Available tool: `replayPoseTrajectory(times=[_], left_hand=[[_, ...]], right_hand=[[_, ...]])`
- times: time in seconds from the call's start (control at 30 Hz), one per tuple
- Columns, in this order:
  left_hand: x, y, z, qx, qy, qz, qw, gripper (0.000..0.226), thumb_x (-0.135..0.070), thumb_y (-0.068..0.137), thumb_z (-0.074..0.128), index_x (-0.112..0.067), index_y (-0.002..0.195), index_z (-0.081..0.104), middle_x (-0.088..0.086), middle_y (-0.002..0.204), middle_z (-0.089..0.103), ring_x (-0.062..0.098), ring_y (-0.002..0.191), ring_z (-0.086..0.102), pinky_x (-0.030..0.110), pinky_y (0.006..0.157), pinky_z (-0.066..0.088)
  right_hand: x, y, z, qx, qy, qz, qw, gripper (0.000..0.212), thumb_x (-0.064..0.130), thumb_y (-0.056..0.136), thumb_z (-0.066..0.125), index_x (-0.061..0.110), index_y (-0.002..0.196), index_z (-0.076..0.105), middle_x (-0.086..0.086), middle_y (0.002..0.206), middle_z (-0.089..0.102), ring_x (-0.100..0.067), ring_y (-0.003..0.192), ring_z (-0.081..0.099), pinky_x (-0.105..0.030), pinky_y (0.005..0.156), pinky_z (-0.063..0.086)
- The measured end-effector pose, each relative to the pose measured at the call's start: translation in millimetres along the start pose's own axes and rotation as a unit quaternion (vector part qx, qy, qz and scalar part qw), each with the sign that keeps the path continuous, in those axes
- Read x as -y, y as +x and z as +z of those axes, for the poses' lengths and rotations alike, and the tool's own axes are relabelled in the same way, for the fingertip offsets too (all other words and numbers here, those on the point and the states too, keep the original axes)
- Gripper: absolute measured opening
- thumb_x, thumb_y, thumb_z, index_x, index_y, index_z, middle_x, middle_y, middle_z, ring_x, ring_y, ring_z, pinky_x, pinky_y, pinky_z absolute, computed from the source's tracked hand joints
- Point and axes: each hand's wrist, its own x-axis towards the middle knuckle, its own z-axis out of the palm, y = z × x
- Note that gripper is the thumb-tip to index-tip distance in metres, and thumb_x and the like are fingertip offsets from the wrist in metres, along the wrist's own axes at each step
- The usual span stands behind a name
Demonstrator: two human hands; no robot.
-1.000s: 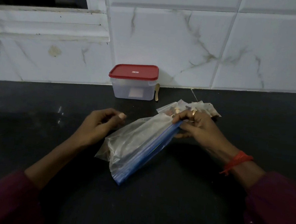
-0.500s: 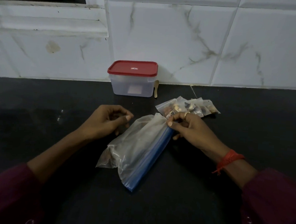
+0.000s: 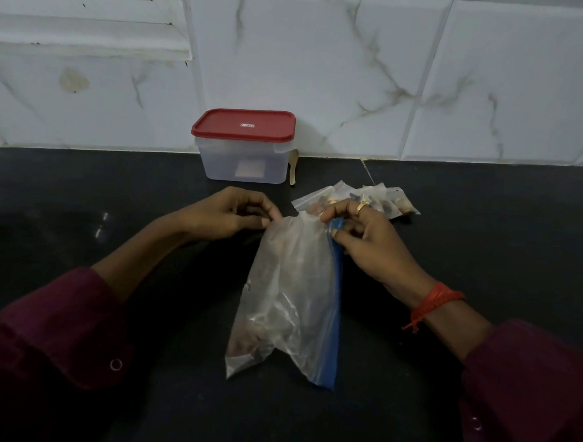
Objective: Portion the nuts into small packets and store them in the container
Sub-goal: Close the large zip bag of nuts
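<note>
The bag (image 3: pixel 289 289) has swung round since half a second ago. Its blue seal now runs toward the person, and the left grip (image 3: pixel 236 214), then just clear of it, has pinched the far corner. The right grip (image 3: pixel 361 235) pinches the seal's far end. The bag lies on the counter (image 3: pixel 80 191), with the nuts (image 3: pixel 252 338) slumped at its near end. The film looks thin, limp and slippery, light but end-heavy, so it is best held by the stiffer seal. Packets (image 3: pixel 392 201) lie beyond the right grip, near the lidded container (image 3: pixel 243 149).

The left hand (image 3: pixel 229 213) and right hand (image 3: pixel 367 239) pinch the zip bag (image 3: pixel 288 299) at its top. A red-lidded container (image 3: pixel 242 159) stands behind it on the counter (image 3: pixel 487 232).
</note>
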Motion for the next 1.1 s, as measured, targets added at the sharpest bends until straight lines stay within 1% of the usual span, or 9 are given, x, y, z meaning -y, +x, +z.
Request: replayPoseTrajectory(times=[0.1, 0.2, 0.3, 0.47, 0.63, 0.8, 0.87, 1.0, 1.1], left_hand=[[2, -5, -3, 0.02, 0.017, -0.018, 0.999, 0.032, 0.009, 0.094, 0.058, -0.011, 0.116, 0.068, 0.0, 0.111, 0.074, 0.016, 0.108, 0.069, 0.037, 0.1, 0.054], [0, -7, -3, 0.021, 0.038, -0.028, 0.999, 0.032, 0.004, 0.089, 0.067, -0.012, 0.117, 0.068, -0.002, 0.107, 0.074, 0.012, 0.101, 0.071, 0.032, 0.094, 0.056], [-2, -7, -4, -0.034, 0.069, -0.038, 0.996, 0.026, 0.0, 0.086, 0.072, -0.015, 0.108, 0.07, -0.003, 0.101, 0.075, 0.008, 0.095, 0.072, 0.031, 0.092, 0.057], [8, -10, -18, -0.141, 0.138, -0.042, 0.979, 0.021, 0.0, 0.085, 0.073, -0.017, 0.096, 0.065, -0.001, 0.094, 0.073, 0.01, 0.09, 0.071, 0.029, 0.087, 0.054], [11, -15, -31, -0.175, 0.214, -0.043, 0.96, 0.028, -0.002, 0.083, 0.075, -0.025, 0.083, 0.059, -0.007, 0.088, 0.073, 0.008, 0.088, 0.069, 0.023, 0.075, 0.045], [13, -18, -26, -0.176, 0.238, -0.031, 0.955, 0.029, -0.002, 0.085, 0.073, -0.024, 0.103, 0.064, -0.009, 0.108, 0.067, 0.015, 0.083, 0.065, 0.022, 0.072, 0.046], [11, -23, -27, -0.186, 0.236, -0.022, 0.953, 0.03, -0.003, 0.085, 0.074, -0.022, 0.106, 0.064, -0.007, 0.111, 0.066, 0.016, 0.085, 0.065, 0.028, 0.077, 0.051], [-3, -41, -24, -0.163, 0.224, -0.024, 0.961, 0.02, -0.012, 0.087, 0.074, -0.028, 0.095, 0.065, -0.005, 0.102, 0.07, 0.012, 0.091, 0.067, 0.033, 0.081, 0.057], [-18, -64, -12, -0.192, 0.23, -0.023, 0.954, 0.015, -0.013, 0.088, 0.07, -0.027, 0.092, 0.064, -0.009, 0.098, 0.067, 0.01, 0.076, 0.066, 0.025, 0.069, 0.053]], right_hand=[[0, -1, -1, -0.005, -0.014, -0.004, 1.0, 0.037, -0.004, 0.089, 0.059, 0.032, 0.091, 0.067, 0.018, 0.107, 0.069, -0.023, 0.096, 0.068, -0.034, 0.092, 0.055], [-1, 0, -1, -0.019, -0.02, -0.003, 1.0, 0.034, -0.002, 0.09, 0.06, 0.032, 0.092, 0.067, 0.021, 0.1, 0.07, -0.013, 0.089, 0.069, -0.026, 0.086, 0.055], [-4, 2, -3, -0.038, 0.005, 0.02, 0.999, 0.029, 0.002, 0.09, 0.066, 0.03, 0.095, 0.068, 0.014, 0.097, 0.071, -0.009, 0.085, 0.068, -0.021, 0.082, 0.052], [-8, 7, -12, -0.082, -0.009, 0.071, 0.994, 0.024, 0.007, 0.087, 0.071, 0.031, 0.089, 0.074, 0.006, 0.084, 0.07, -0.011, 0.083, 0.068, -0.033, 0.084, 0.058], [-4, 9, -16, -0.107, -0.011, 0.094, 0.99, 0.022, 0.005, 0.085, 0.07, 0.026, 0.084, 0.075, 0.002, 0.077, 0.071, -0.016, 0.075, 0.07, -0.046, 0.078, 0.063], [-3, 3, -17, -0.083, -0.149, 0.02, 0.985, 0.024, 0.016, 0.087, 0.068, 0.039, 0.092, 0.073, 0.005, 0.084, 0.068, -0.006, 0.072, 0.066, -0.026, 0.072, 0.056], [-1, 4, -19, -0.101, -0.21, -0.021, 0.972, 0.025, 0.018, 0.084, 0.068, 0.041, 0.091, 0.071, 0.004, 0.085, 0.062, -0.005, 0.07, 0.06, -0.029, 0.075, 0.054], [12, -4, -12, -0.102, -0.191, -0.084, 0.973, 0.019, 0.016, 0.078, 0.067, 0.033, 0.086, 0.072, 0.01, 0.087, 0.063, -0.008, 0.067, 0.058, -0.033, 0.069, 0.055], [34, -18, -9, -0.014, -0.166, -0.206, 0.964, 0.015, 0.011, 0.073, 0.061, 0.022, 0.08, 0.07, 0.014, 0.078, 0.058, -0.013, 0.062, 0.055, -0.024, 0.061, 0.047]])
